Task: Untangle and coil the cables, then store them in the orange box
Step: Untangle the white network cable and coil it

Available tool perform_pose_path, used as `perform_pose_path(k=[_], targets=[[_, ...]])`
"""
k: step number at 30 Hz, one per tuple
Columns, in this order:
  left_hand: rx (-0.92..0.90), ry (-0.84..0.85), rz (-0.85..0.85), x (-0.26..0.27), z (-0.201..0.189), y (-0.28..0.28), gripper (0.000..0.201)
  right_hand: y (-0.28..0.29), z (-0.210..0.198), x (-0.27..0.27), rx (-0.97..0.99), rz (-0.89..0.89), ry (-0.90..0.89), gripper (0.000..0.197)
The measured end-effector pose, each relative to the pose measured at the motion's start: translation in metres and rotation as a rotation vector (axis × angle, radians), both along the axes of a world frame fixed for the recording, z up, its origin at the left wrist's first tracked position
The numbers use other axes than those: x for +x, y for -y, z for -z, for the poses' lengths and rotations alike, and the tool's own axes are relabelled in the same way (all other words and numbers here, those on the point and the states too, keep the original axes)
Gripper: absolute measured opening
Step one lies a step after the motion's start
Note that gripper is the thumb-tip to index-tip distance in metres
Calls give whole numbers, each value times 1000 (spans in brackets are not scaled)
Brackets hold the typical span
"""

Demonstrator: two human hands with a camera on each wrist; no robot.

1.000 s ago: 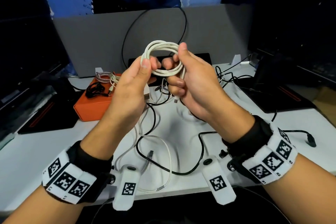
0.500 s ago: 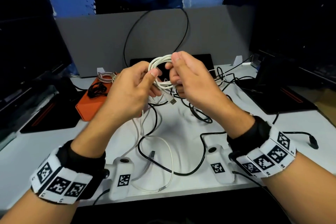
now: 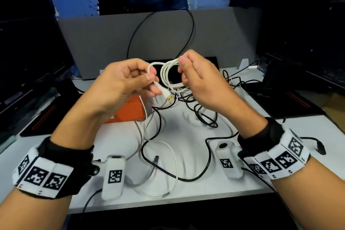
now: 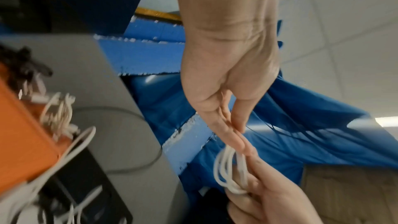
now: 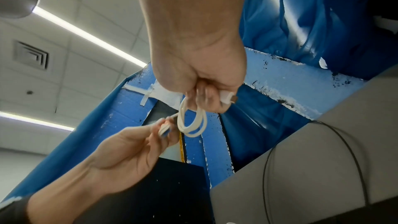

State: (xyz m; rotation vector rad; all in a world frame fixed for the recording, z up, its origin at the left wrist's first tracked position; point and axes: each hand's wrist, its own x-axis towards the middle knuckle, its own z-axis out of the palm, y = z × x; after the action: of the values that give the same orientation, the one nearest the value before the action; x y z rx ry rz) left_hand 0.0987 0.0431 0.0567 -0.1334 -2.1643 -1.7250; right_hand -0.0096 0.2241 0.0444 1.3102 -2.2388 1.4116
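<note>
Cable (image 3: 169,74), white and already wound into a small coil, hangs in the air between both hands above the worktop (image 3: 186,136). Right hand (image 3: 200,84) pinches the loops at their top; left hand (image 3: 127,84) pinches the loose plug end (image 3: 165,93), which points down and right, towards the coil. Box (image 3: 130,111) sits on the worktop directly below the left hand, so that hand looks nearer for stowing.

Bright, even overhead light comes from ceiling strip lights (image 5: 90,38), glaring white in the right wrist view. Soft shadows lie on the white desk (image 3: 186,136). The left wrist view is motion-blurred at its left edge; wide-angle bending warps all edges.
</note>
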Motion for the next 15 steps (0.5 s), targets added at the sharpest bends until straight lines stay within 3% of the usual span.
perform_pose_path(k=[3,5,11,15], targets=[[246,-93,-8,-4,4,-10,13,4,4,4,9,49,-62,28],[270,-162,-84,-8,10,-18,11,6,6,6,9,75,-69,28],[44,-294,-300,-9,16,-34,4,6,6,9,-51,66,-6,29],[-149,-386,-426,-8,19,-33,12,12,11,11,-139,-6,128,28]])
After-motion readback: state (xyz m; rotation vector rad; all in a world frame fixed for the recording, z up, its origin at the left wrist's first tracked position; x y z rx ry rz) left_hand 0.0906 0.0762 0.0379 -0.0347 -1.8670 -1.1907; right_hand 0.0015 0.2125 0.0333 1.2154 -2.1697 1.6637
